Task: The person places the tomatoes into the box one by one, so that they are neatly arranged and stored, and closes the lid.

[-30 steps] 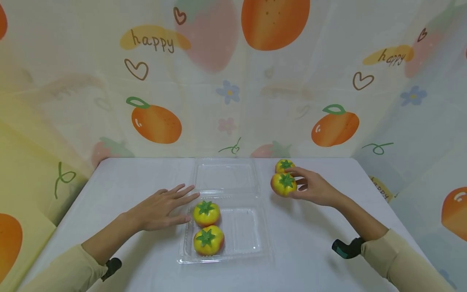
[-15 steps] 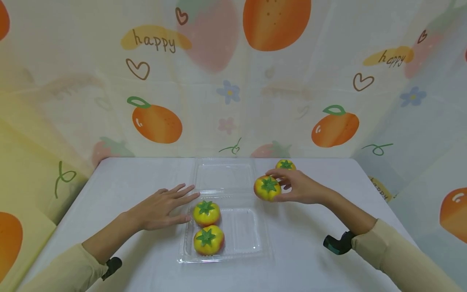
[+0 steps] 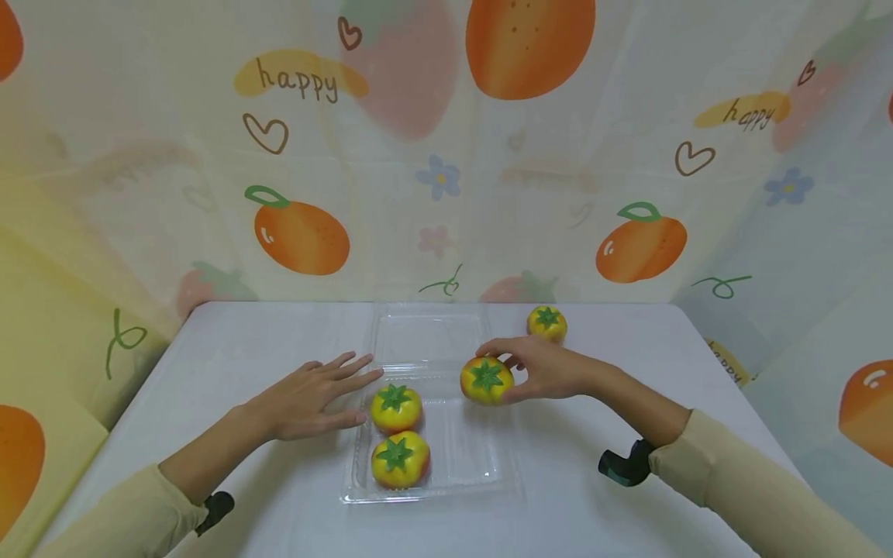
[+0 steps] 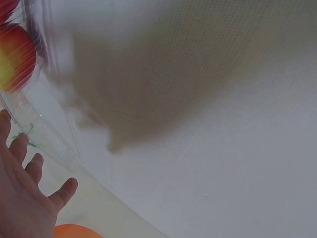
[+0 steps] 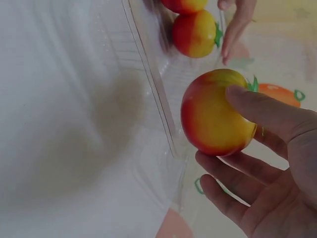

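Note:
My right hand [image 3: 551, 368] pinches a round yellow-red fruit [image 3: 486, 380] with a green star-shaped leaf cap between thumb and fingers. It overlaps the right back part of a clear plastic clamshell box [image 3: 463, 484] in the head view. From the right wrist, the held fruit [image 5: 215, 116] appears beside the box wall, its red underside showing. Two like fruits, one [image 3: 395, 408] behind the other [image 3: 401, 459], sit along the box's left side. My left hand [image 3: 310, 399], fingers spread, is at the left edge of the box and holds nothing.
The box's clear lid [image 3: 431, 333] lies folded back behind it. Another yellow-red fruit [image 3: 547, 323] rests at the back right of the white table [image 3: 265, 329]. A printed fruit-pattern curtain [image 3: 446, 232] hangs behind the table.
My right hand has carried the fruit leftward and towards me, from beside the back-right fruit to over the box. The left hand stays in place.

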A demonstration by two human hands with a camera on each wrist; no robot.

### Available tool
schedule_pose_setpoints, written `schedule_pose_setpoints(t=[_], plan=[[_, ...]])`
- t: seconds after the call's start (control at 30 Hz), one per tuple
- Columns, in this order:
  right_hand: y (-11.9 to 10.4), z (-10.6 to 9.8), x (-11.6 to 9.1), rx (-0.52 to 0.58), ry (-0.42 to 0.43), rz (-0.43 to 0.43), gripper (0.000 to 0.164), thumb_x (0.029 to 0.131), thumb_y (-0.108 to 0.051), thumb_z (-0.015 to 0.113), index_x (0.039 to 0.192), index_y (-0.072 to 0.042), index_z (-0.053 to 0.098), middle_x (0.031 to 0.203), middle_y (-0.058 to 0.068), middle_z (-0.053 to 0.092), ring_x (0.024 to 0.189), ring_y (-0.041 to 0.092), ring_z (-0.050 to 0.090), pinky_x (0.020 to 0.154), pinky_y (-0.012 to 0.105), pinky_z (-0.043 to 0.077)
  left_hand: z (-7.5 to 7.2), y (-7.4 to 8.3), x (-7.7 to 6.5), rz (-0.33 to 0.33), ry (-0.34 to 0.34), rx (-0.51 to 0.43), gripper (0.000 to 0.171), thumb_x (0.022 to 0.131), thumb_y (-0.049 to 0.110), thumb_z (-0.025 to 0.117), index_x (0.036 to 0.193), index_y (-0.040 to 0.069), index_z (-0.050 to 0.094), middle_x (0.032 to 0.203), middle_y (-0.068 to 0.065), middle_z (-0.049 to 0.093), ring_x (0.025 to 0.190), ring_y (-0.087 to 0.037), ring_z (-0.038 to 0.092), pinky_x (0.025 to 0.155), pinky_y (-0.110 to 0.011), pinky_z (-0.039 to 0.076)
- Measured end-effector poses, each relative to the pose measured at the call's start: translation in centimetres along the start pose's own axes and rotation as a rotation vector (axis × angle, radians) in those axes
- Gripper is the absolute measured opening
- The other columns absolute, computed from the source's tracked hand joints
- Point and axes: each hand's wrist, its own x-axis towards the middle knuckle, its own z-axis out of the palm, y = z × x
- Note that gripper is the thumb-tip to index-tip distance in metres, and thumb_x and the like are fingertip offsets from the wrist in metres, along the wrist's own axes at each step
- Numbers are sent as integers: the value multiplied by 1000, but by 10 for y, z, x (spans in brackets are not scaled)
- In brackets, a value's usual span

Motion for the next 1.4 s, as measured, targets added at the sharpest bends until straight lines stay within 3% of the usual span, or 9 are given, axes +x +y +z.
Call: schedule_pose_setpoints(t=[0.5, 0.73, 1.1, 1.4], plan=[[-10, 29, 21, -86, -96, 72, 57, 84, -19, 81, 137, -16, 57, 131, -6, 61, 111, 13, 57, 98, 37, 51, 0, 0, 2, -5, -11, -2, 68, 96, 58, 49, 155, 26, 38, 161, -7, 32, 147, -39, 27, 105, -66, 35], [-13, 36, 24, -163, -83, 72, 58, 84, -19, 81, 137, -17, 58, 135, -4, 60, 124, 16, 54, 108, 41, 42, 0, 1, 1, -4, -5, -1, 67, 96, 59, 48, 154, 25, 39, 161, -7, 32, 147, -39, 28, 105, -66, 35], [-12, 43, 26, -167, -80, 69, 57, 84, -22, 81, 136, -18, 60, 125, -5, 62, 115, 13, 56, 101, 32, 49, -1, 1, 2, 0, 0, 4, 68, 96, 60, 48, 154, 25, 39, 161, -7, 32, 147, -39, 28, 105, -66, 36], [-13, 46, 27, -205, -85, 75, 57, 85, -21, 81, 137, -13, 59, 128, -3, 63, 117, 15, 56, 102, 34, 48, -1, 1, 2, -10, -5, 1, 68, 96, 60, 48, 154, 25, 39, 161, -6, 32, 147, -38, 28, 105, -66, 35]])
